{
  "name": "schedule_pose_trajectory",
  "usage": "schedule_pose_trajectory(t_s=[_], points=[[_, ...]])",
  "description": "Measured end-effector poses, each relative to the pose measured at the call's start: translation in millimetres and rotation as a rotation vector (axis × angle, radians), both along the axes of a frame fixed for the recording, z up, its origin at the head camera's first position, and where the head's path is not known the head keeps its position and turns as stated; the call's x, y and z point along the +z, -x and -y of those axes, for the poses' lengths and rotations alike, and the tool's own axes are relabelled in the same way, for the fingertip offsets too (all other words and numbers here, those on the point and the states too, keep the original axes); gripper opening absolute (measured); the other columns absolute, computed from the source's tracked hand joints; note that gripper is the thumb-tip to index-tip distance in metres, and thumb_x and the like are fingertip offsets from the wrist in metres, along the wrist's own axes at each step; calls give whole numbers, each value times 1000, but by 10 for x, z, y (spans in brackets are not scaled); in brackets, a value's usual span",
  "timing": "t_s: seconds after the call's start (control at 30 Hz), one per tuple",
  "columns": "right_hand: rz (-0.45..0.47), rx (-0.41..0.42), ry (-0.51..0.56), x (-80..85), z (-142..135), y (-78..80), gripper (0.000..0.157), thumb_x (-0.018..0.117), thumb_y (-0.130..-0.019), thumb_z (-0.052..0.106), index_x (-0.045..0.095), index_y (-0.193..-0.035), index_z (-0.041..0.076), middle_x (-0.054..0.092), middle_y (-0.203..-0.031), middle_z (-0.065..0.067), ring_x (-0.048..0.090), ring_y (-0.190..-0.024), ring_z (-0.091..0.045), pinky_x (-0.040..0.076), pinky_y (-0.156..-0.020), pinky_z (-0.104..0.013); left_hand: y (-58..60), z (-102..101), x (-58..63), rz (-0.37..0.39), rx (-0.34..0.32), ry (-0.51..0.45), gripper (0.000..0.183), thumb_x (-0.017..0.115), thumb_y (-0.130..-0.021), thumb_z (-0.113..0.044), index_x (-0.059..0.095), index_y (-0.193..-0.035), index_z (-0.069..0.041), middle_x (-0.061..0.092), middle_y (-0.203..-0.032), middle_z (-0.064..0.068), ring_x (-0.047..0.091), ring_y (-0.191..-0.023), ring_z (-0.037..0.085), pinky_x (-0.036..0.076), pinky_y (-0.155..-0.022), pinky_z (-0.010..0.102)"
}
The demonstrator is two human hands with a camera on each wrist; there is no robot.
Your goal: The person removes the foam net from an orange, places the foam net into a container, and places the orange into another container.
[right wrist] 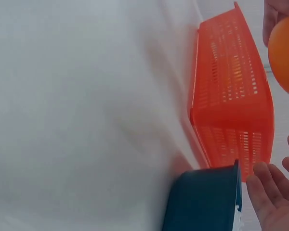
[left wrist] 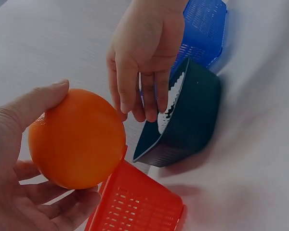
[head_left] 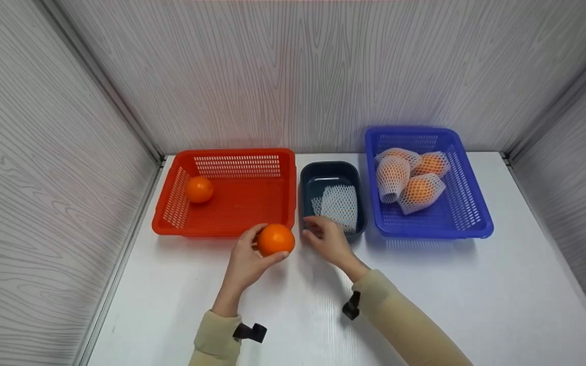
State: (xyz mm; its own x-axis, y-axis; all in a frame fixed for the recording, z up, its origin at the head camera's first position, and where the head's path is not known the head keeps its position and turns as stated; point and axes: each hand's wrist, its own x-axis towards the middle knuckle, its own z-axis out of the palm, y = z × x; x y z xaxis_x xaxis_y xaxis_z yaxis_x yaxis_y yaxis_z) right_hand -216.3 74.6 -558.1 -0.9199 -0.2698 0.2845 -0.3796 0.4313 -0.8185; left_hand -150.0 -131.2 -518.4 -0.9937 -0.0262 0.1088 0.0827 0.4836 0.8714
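My left hand (head_left: pixel 247 262) holds a bare orange (head_left: pixel 276 239) between thumb and fingers, close to the front right corner of the red basket (head_left: pixel 222 235). In the left wrist view the orange (left wrist: pixel 77 139) sits against the curled fingers below it. My right hand (head_left: pixel 329 241) holds nothing and hangs with loosely bent fingers over the near left rim of the dark teal tub (head_left: pixel 329 165). White foam net sleeves (head_left: pixel 340 203) lie inside that tub. In the right wrist view the right hand's fingers (right wrist: pixel 267 185) show beside the tub.
Another bare orange (head_left: pixel 199 189) lies at the left in the red basket. To the right stands a blue basket (head_left: pixel 428 231) with several oranges in white foam nets (head_left: pixel 421 190). Wood-grain panels (head_left: pixel 293 76) enclose the white table (head_left: pixel 293 315) at the back and sides.
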Motion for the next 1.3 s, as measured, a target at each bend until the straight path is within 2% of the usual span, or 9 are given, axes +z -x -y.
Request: schedule_pose_trajectory(t_s=[0.2,0.37,0.5,0.6,0.67,0.77,0.93,1.1,1.3], points=[[52,33,14,-37,89,17,31,65,-83,10,61,-112,-1,64,-93,-6,60,-80,-13,49,-72,-26,50,136,59,-9,34,-1,75,79,-62,-46,51,-123,-12,53,-116,0,50,-97,18,45,-80,36],[142,105,106,-62,146,37,38,63,-84,7,56,-120,-3,62,-91,-8,62,-78,-16,51,-69,-26,126,242,90,-34,55,16,75,79,-62,-48,52,-122,-12,54,-115,3,50,-96,19,45,-80,36],[236,158,208,-65,188,46,42,61,-85,2,50,-124,-5,61,-91,-15,62,-76,-24,52,-67,-29,203,313,124,-57,71,33,75,79,-61,-47,53,-121,-11,55,-114,4,50,-95,20,45,-80,36],[296,177,297,16,218,21,42,59,-84,-3,46,-124,-10,59,-94,-25,61,-78,-34,52,-68,-34,261,362,159,-57,83,38,75,80,-62,-46,52,-122,-11,55,-114,5,50,-94,21,45,-79,36],[351,170,360,81,239,5,42,58,-84,-5,45,-123,-13,57,-96,-29,60,-82,-39,52,-71,-38,303,394,185,-51,92,42,75,80,-62,-46,52,-122,-11,55,-114,5,51,-94,21,45,-78,37],[428,127,443,128,280,2,39,58,-84,-5,44,-120,-14,57,-97,-28,59,-87,-42,50,-75,-43,368,445,229,-34,96,51,78,78,-62,-49,50,-124,-12,54,-116,5,50,-97,22,44,-80,39],[502,29,544,-8,367,84,34,59,-84,-5,46,-115,-10,57,-93,-18,58,-90,-41,47,-80,-47,494,530,284,-1,100,60,82,77,-62,-52,47,-127,-11,51,-118,7,48,-100,22,43,-83,41],[541,-39,554,-53,417,130,34,60,-82,-7,47,-114,-7,56,-91,-15,60,-88,-39,49,-76,-45,617,624,305,12,110,86,83,77,-62,-51,46,-128,-10,51,-120,8,49,-101,24,42,-85,43],[535,-57,544,-43,424,146,38,62,-81,-6,47,-116,-8,56,-88,-17,63,-76,-33,52,-70,-42,732,744,335,43,128,144,84,76,-64,-52,45,-129,-9,51,-122,10,49,-103,28,42,-86,47]])
